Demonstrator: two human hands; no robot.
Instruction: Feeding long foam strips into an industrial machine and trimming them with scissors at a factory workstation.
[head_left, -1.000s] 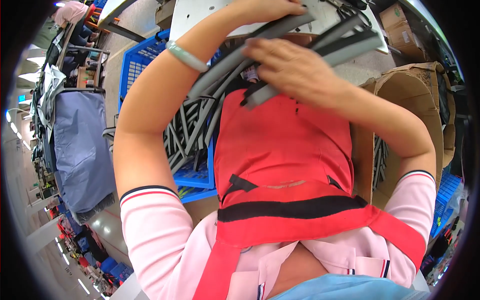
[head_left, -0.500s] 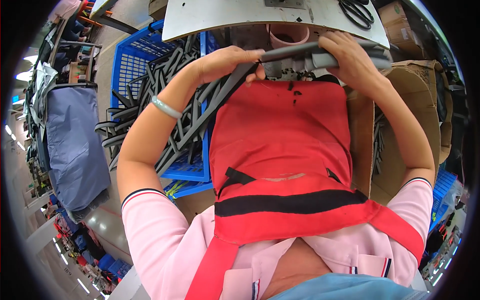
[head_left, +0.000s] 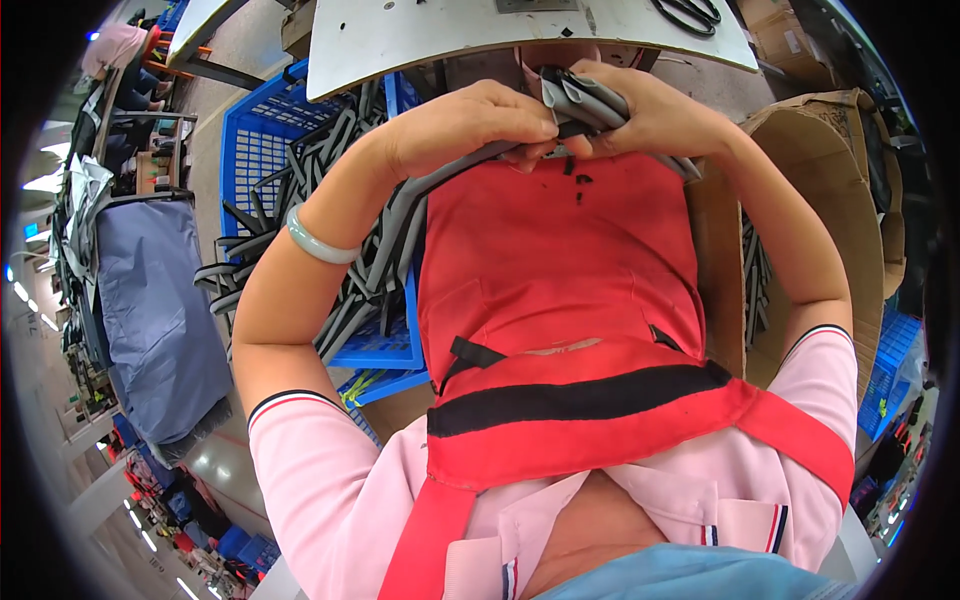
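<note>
My right hand (head_left: 660, 112) is closed around a bundle of grey foam-like strips (head_left: 592, 102), their folded ends showing between thumb and fingers. Close beside it, my left hand (head_left: 465, 122) pinches the end of a single grey strip (head_left: 440, 178), which trails down and left toward the blue crate (head_left: 375, 352). Both hands are above the top edge of the red apron (head_left: 560, 240) on my lap. A dark bit shows between the hands; what it is I cannot tell. More grey and black strips (head_left: 345, 160) lie tangled in the crate and hang over its edge.
A white table (head_left: 430, 40) stands ahead, with black-handled scissors (head_left: 688, 14) on it. Under its edge is a pink bucket (head_left: 530, 65). On the right an open cardboard box (head_left: 815, 180) holds more strips. A blue-grey cloth (head_left: 160, 310) hangs at left.
My hands have come together; the left moved right and the right moved left. The bundle in my right hand has turned, its ends now facing up and left.
</note>
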